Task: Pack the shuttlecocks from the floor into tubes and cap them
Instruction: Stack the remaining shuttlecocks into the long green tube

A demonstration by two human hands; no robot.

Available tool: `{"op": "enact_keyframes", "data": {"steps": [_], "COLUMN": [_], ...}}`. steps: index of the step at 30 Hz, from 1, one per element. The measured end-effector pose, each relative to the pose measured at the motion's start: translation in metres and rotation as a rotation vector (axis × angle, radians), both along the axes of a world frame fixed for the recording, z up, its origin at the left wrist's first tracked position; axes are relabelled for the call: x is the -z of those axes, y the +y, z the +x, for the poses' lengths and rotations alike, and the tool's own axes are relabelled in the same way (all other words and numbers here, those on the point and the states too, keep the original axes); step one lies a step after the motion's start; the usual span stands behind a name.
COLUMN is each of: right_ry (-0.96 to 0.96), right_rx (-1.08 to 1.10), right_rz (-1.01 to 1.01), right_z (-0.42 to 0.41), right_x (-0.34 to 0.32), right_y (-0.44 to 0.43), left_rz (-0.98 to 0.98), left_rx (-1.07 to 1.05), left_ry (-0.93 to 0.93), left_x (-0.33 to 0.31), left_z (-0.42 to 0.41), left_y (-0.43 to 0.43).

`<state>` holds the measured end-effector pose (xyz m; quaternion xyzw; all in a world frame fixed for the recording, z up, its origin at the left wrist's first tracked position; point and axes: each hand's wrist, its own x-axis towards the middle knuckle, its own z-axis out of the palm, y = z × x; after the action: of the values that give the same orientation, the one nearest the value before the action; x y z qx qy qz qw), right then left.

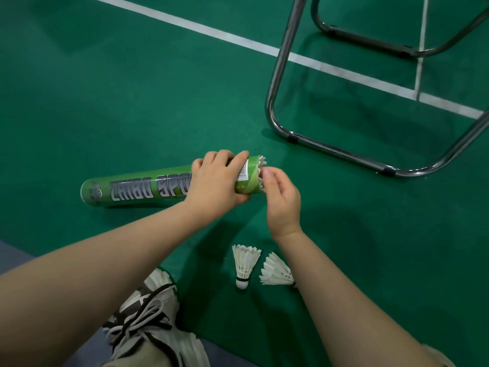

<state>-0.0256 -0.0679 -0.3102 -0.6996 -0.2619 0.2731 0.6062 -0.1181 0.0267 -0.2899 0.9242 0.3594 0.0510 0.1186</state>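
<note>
A long green tube with grey lettering lies level just above the green floor, its open mouth pointing right. My left hand grips it near that mouth. White feathers of a shuttlecock stick out of the opening. My right hand is at the mouth, its fingertips touching those feathers. Two loose white shuttlecocks lie on the floor below my hands: one with its cork toward me, another on its side, partly behind my right forearm. No cap is visible.
A chrome tubular chair frame stands on the floor at the right, close beyond the tube's mouth. White court lines cross the floor at the back. My shoe with black and white laces is at the bottom left.
</note>
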Motion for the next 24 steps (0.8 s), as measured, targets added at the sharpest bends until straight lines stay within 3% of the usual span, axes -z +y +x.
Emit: {"op": "enact_keyframes", "data": {"steps": [6,9,13,15,17,20,24], "right_ry": [0.177,0.309,0.223,0.269,0.333,0.119,-0.262], "right_rx": [-0.193,-0.401,-0.691,-0.601,-0.372,-0.195,-0.22], "right_rz": [-0.094,-0.186,-0.384,-0.341,-0.213,-0.131,-0.26], "right_z": [-0.002,0.01,0.018,0.014,0.008,-0.002,-0.009], "right_x": [0.002,-0.003,-0.007,-0.004,0.002,0.009,0.021], "right_y": [-0.008,-0.01,-0.008,-0.01,-0.016,-0.028,-0.045], "left_rz": [0.027,0.067,0.103,0.082,0.041,0.003,-0.016], "left_rx": [0.029,0.057,0.123,0.141,0.138,0.116,0.151], "left_ry": [-0.015,-0.052,-0.091,-0.059,-0.002,0.041,0.123], "left_x": [0.001,0.006,0.016,0.017,0.014,0.01,0.013], "left_z": [0.006,0.002,0.0,0.002,0.005,0.007,-0.005], "left_y": [-0.016,-0.022,-0.031,-0.031,-0.029,-0.025,-0.019]}}
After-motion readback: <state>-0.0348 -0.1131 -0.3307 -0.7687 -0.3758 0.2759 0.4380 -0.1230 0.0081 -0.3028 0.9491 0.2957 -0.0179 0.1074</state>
